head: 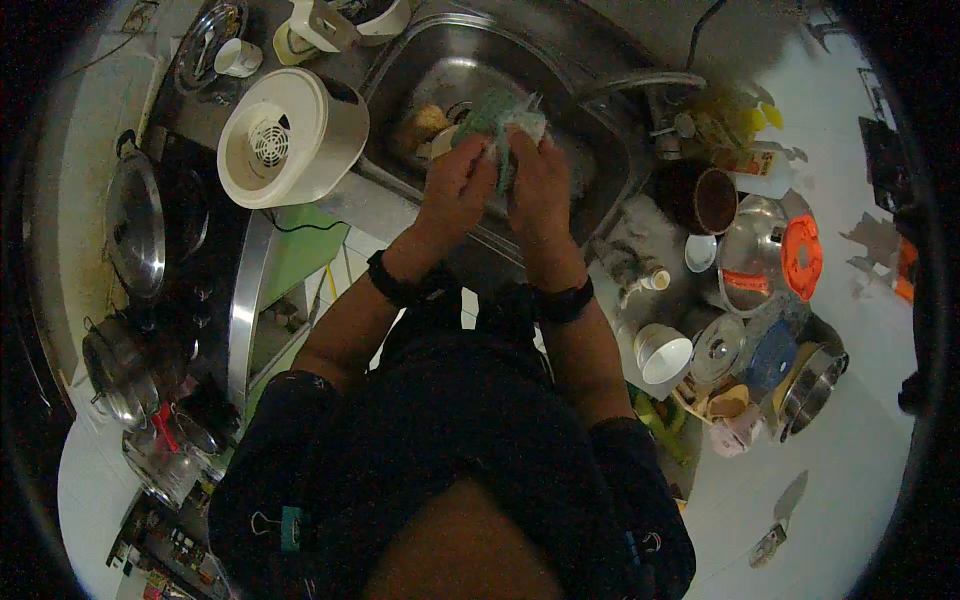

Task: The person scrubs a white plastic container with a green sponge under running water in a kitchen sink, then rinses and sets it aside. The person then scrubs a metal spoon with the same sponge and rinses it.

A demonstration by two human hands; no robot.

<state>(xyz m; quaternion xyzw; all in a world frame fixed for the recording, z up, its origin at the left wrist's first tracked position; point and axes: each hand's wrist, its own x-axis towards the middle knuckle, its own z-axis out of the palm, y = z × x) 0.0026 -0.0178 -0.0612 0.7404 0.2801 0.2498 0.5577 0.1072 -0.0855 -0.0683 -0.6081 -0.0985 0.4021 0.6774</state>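
Note:
Both of my hands are over the stainless steel sink (pixel 600 217), close together with fingers bent. Between them is a crumpled, thin green and whitish material (pixel 491 112), partly see-through. Whether it is a plastic bag or a mesh cloth I cannot tell. My left hand (pixel 459 180) grips its near left part, and my right hand (pixel 541 184) pinches the right part. My fingers hide much of it. Just beyond my left hand, a rough yellow-brown lump (pixel 429 124) lies in the basin beside the dark drain (pixel 459 112). A pale rounded piece (pixel 444 141) shows next to my left fingers.
Left of the sink, a cream-coloured appliance housing (pixel 341 142) with a vented round recess lies tilted on the counter. The faucet (pixel 637 82) reaches over the basin from the right. A brown pot (pixel 697 199), a steel bowl (pixel 739 255) and a white bowl (pixel 664 352) crowd the right counter.

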